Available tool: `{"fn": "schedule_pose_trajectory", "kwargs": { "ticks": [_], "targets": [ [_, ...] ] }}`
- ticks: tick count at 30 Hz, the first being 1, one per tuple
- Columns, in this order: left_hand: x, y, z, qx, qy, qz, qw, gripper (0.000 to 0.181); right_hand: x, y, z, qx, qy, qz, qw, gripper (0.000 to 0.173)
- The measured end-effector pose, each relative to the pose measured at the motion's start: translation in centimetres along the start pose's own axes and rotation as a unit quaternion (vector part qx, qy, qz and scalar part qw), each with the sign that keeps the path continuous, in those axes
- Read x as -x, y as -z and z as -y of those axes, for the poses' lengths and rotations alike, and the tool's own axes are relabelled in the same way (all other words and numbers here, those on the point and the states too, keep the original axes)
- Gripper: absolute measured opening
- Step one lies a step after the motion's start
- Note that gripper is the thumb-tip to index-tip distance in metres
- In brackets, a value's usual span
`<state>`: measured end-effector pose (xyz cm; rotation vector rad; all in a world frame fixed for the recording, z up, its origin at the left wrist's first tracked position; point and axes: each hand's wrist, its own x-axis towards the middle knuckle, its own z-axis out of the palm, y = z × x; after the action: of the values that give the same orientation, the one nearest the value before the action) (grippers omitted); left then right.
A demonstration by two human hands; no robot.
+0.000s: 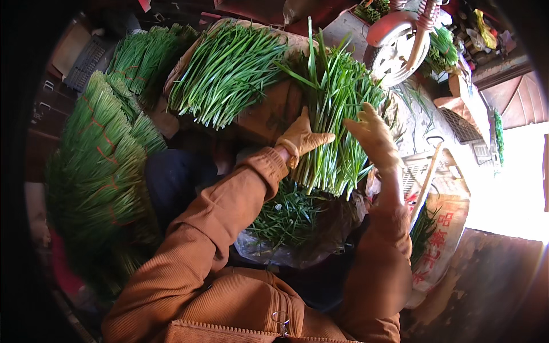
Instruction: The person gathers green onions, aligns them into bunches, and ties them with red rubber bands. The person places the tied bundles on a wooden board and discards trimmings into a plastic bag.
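Observation:
A loose pile of long green leafy stalks (339, 115), which look like garlic chives, lies before me with the pale cut ends towards me. My left hand (302, 136), in a tan glove, is at the pile's left side. Its thumb and fingers are spread, and the thumb lies over the stalks; the other fingers are partly hidden. My right hand (375, 139), gloved alike, is over the pile's right side with its fingers apart, gripping nothing. Whether it touches the leaves I cannot tell. Below, loose green trimmings (287, 212) lie in a clear plastic bag (274, 253) between my legs.
Another chive heap (227, 73) rests on a pale sack at the far left of centre. Tied chive bundles (103, 145) with red bands are stacked at my left. A motorcycle's front wheel (399, 55) stands beyond. A woven sack (446, 227) bearing writing is at right.

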<state>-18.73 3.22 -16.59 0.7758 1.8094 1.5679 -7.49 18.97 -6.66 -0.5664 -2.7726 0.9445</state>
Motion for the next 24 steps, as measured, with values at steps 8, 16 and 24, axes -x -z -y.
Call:
{"fn": "schedule_pose_trajectory", "kwargs": {
  "ticks": [8,16,24],
  "targets": [
    [0.4,-0.6,-3.8,0.051,0.096,-0.038,0.993,0.127,15.8,-3.5,7.2,-0.01,0.114,0.525,0.843,0.041],
    [0.5,-2.0,-4.3,-0.101,0.032,-0.063,0.992,0.102,12.4,-8.3,5.4,-0.094,0.118,0.378,0.913,0.05],
    [1.3,0.0,-3.3,0.118,0.151,-0.09,0.977,0.102,15.2,2.2,0.2,-0.342,-0.183,-0.001,0.922,0.031]
  ]
}}
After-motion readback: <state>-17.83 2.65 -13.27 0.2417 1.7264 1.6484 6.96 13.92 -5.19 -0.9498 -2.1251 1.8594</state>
